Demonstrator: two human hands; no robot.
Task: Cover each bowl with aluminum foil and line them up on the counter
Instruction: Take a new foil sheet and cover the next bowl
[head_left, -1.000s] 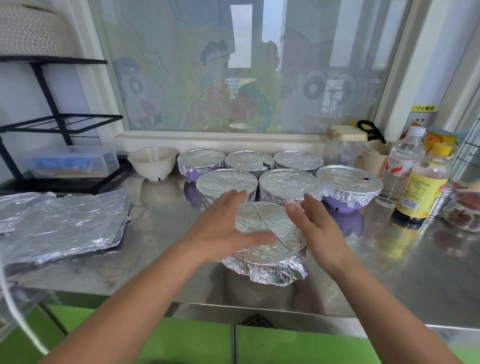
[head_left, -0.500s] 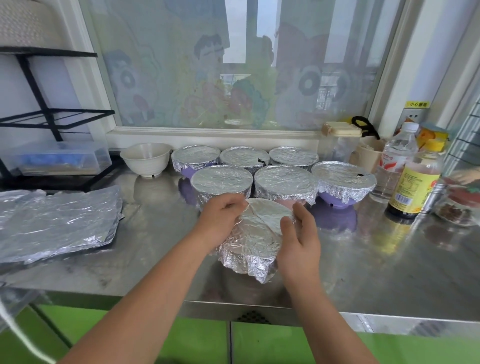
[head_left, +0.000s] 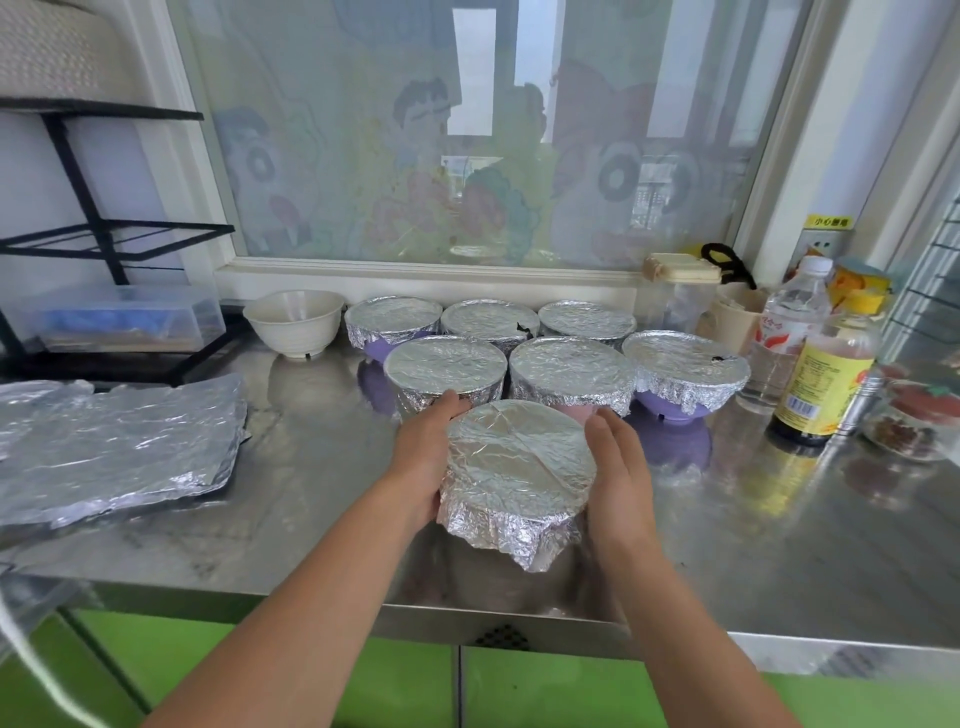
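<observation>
Both hands are moving off the foil top and down onto the sides of the front bowl (head_left: 519, 462).

The steel counter (head_left: 311, 519) is carrying a stack of loose foil sheets (head_left: 114, 447) at the left and six covered bowls (head_left: 571, 371) in two rows of three by the window. The front bowl, wrapped in foil, is sitting just before those rows, near the counter's front edge. The left hand (head_left: 423, 457) is wrapping round its left side, thumb at the rim and fingers hidden behind the foil. The right hand (head_left: 618, 478) is pressing flat against its right side, fingers nearly straight. A bare white bowl (head_left: 293, 322) is standing left of the back row.
</observation>
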